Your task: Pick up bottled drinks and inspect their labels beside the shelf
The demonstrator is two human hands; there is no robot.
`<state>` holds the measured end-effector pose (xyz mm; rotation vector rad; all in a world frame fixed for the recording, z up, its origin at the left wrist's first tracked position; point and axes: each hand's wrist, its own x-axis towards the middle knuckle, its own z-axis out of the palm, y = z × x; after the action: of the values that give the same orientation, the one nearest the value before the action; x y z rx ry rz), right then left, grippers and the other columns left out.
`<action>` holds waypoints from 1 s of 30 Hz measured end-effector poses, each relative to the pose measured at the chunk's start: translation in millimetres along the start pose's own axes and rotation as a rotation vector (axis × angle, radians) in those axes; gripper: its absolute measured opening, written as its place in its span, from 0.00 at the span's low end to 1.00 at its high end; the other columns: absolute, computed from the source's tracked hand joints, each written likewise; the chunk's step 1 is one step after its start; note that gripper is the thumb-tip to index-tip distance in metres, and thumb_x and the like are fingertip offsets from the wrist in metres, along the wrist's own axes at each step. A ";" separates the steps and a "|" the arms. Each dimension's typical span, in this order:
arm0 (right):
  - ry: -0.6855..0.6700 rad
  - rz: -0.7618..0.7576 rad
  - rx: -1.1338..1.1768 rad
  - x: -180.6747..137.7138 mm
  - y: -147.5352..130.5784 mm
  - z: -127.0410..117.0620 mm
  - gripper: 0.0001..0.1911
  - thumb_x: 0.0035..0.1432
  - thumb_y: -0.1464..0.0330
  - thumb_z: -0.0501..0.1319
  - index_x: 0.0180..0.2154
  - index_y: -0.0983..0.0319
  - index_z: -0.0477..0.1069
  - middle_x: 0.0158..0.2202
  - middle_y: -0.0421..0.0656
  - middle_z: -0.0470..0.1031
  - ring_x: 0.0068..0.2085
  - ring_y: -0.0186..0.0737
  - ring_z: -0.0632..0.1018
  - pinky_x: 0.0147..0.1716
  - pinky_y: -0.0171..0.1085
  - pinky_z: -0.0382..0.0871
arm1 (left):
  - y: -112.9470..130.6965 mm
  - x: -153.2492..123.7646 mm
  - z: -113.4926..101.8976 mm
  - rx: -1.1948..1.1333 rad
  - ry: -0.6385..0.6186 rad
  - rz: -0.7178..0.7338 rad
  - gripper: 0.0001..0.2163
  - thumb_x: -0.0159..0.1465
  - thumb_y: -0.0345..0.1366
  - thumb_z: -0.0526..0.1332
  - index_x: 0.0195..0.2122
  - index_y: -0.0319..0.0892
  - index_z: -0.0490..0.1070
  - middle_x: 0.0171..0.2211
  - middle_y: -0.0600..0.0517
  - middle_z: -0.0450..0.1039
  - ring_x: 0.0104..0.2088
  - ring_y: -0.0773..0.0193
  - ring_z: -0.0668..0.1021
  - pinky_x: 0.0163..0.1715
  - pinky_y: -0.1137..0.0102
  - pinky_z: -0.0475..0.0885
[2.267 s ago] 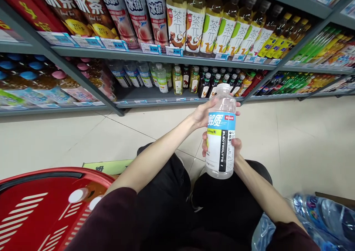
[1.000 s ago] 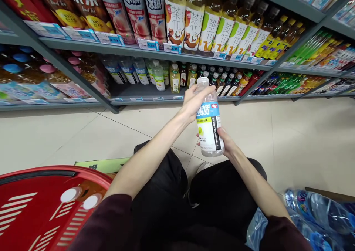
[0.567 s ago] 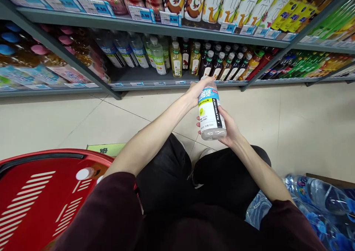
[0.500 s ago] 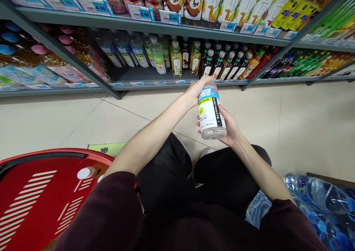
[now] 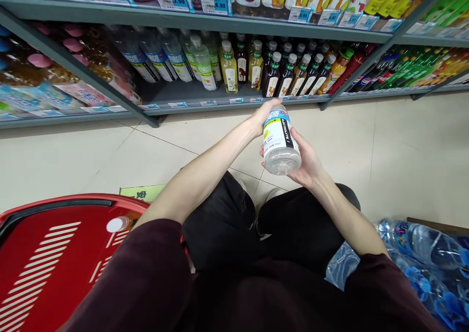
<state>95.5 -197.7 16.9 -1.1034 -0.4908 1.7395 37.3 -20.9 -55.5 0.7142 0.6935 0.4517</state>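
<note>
A clear drink bottle [image 5: 279,141] with a white, blue and black label reading ELECTROLYTE is held in front of the lower shelf, its base tilted toward me. My left hand [image 5: 264,115] grips it at the far, upper end, where the cap is hidden. Around the lower body wraps my right hand [image 5: 306,161], its thumb on the right side and fingertips showing at the left edge. Beyond it, small dark-capped bottles [image 5: 273,75] stand on the lower shelf, with similar electrolyte bottles [image 5: 172,58] further left.
A red shopping basket [image 5: 44,254] with a white-capped bottle [image 5: 117,224] in it is at my left. Large water bottles [image 5: 421,244] lie at my right. The lower shelf edge [image 5: 205,105] and a slanting post [image 5: 80,68] are ahead. A green sign [image 5: 142,192] is on the floor.
The bottle has tipped so more of its base faces me, both hands still on it. The view has tilted slightly downward, so the shelves sit higher in the picture.
</note>
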 end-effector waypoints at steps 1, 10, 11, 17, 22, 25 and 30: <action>0.006 -0.005 -0.009 -0.4 -0.3 0.5 0.32 0.64 0.44 0.57 0.58 0.60 0.69 0.41 0.49 0.80 0.49 0.56 0.81 0.48 0.54 0.79 | 0.3 0.1 -0.1 -0.001 -0.006 -0.012 0.19 0.55 0.53 0.69 0.28 0.41 0.70 0.25 0.45 0.71 0.28 0.55 0.76 0.40 0.54 0.73; 0.051 -0.035 0.021 2.9 6.4 -4.5 0.29 0.61 0.48 0.65 0.54 0.61 0.71 0.43 0.49 0.81 0.49 0.56 0.82 0.47 0.53 0.81 | 9.5 -7.9 0.9 0.028 -0.045 0.082 0.20 0.55 0.54 0.70 0.28 0.41 0.72 0.28 0.43 0.74 0.29 0.56 0.77 0.40 0.54 0.75; 0.084 -0.047 0.019 3.9 8.5 -4.4 0.28 0.60 0.49 0.67 0.53 0.61 0.71 0.43 0.49 0.81 0.49 0.56 0.82 0.47 0.52 0.81 | 13.4 -11.7 2.5 0.030 -0.046 0.108 0.20 0.55 0.54 0.70 0.29 0.40 0.73 0.29 0.42 0.74 0.30 0.56 0.77 0.41 0.54 0.75; 0.238 -0.188 -0.127 7.6 24.6 1.1 0.35 0.49 0.56 0.77 0.54 0.61 0.68 0.51 0.49 0.80 0.49 0.52 0.82 0.48 0.48 0.81 | 36.9 -37.0 11.9 0.016 -0.066 0.218 0.17 0.56 0.50 0.71 0.33 0.40 0.75 0.32 0.43 0.76 0.31 0.56 0.79 0.41 0.54 0.76; 0.356 -0.404 -0.478 15.9 43.0 -10.5 0.52 0.42 0.58 0.81 0.63 0.58 0.56 0.55 0.52 0.75 0.53 0.53 0.79 0.54 0.51 0.75 | 48.3 -52.6 11.0 0.083 0.087 0.289 0.14 0.52 0.42 0.74 0.32 0.39 0.77 0.36 0.42 0.79 0.33 0.59 0.79 0.42 0.60 0.76; 0.460 -0.504 -0.792 20.3 48.3 -16.4 0.55 0.41 0.56 0.80 0.64 0.57 0.55 0.55 0.51 0.73 0.54 0.57 0.77 0.55 0.56 0.72 | 54.6 -67.2 14.4 0.200 0.185 0.359 0.11 0.52 0.39 0.73 0.31 0.37 0.79 0.36 0.41 0.80 0.34 0.59 0.79 0.40 0.63 0.75; 0.530 -0.615 -0.955 21.7 43.6 -15.4 0.53 0.39 0.55 0.80 0.63 0.55 0.58 0.61 0.53 0.69 0.57 0.62 0.75 0.56 0.59 0.69 | 59.3 -93.6 27.6 0.253 0.122 0.496 0.11 0.51 0.41 0.71 0.30 0.37 0.79 0.31 0.45 0.78 0.31 0.62 0.77 0.33 0.67 0.72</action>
<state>83.6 -200.0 -32.7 -1.7464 -1.2190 0.5844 -16.2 -48.2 41.6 1.1116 0.6924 0.8765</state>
